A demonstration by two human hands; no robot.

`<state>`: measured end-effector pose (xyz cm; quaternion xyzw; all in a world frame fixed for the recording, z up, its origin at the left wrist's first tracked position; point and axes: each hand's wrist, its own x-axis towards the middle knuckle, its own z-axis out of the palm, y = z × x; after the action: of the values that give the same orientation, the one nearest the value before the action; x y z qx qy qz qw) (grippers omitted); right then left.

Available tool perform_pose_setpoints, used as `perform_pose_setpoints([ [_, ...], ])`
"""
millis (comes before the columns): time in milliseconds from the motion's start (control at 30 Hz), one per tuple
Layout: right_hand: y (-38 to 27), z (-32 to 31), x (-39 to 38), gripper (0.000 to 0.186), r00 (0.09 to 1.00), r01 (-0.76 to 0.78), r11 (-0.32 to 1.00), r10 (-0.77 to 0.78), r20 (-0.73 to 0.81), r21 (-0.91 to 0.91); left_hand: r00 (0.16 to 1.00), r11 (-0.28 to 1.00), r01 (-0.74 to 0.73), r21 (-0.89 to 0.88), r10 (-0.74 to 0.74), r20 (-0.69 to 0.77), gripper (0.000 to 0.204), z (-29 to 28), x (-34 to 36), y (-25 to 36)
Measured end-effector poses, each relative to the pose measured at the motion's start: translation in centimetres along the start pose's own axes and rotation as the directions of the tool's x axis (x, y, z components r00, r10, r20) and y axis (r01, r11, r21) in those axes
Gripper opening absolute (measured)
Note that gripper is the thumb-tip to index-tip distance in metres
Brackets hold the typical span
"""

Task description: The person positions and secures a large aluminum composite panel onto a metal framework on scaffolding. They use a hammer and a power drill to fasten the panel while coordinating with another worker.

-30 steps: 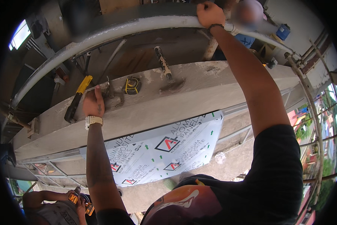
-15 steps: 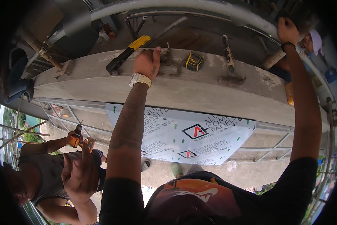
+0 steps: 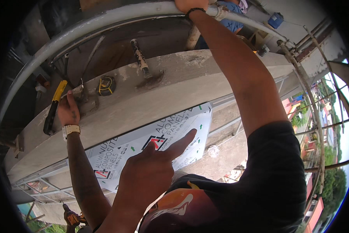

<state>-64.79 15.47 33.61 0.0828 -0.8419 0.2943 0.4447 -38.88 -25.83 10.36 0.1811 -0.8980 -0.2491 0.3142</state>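
My left hand (image 3: 68,110) rests on the concrete ledge (image 3: 205,66), fingers mostly hidden, beside a long yellow-and-black tool (image 3: 51,116). Dark metal tools lie beside it, too unclear to name. Farther right on the ledge are a tape measure (image 3: 105,86) and a hammer (image 3: 142,64) with a worn handle. My right hand (image 3: 190,5), cropped at the top, grips the curved grey railing (image 3: 124,12). Below the ledge, a white film-covered panel (image 3: 108,155) sits against a metal frame. Another person's hand (image 3: 147,178) reaches over it from below, index finger stretched out.
A person in blue (image 3: 228,23) is beyond the railing. At the lower left someone holds an orange power drill (image 3: 71,217). Scaffold poles (image 3: 314,116) stand at the right, with rooftops and trees outside. A blue container (image 3: 274,20) is at the upper right.
The view has swung and tilted. The co-worker's hand has moved from the lower left across in front of the panel, finger extended. My hands stay at the ledge and railing.
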Motion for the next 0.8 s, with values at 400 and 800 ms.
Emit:
perform_pose_setpoints([
  [400,1.4,-0.5,0.0,0.032,0.999,-0.001,0.991,-0.006,0.053,0.135,0.698,0.819,-0.557,-0.135,0.551,0.457,0.015,-8.8,-11.5,27.3],
  [800,11.5,-10.5,-0.7,0.032,0.999,0.008,0.484,-0.042,0.014,0.875,0.402,0.827,-0.561,0.032,0.238,0.884,0.041,-13.1,-11.1,33.4],
])
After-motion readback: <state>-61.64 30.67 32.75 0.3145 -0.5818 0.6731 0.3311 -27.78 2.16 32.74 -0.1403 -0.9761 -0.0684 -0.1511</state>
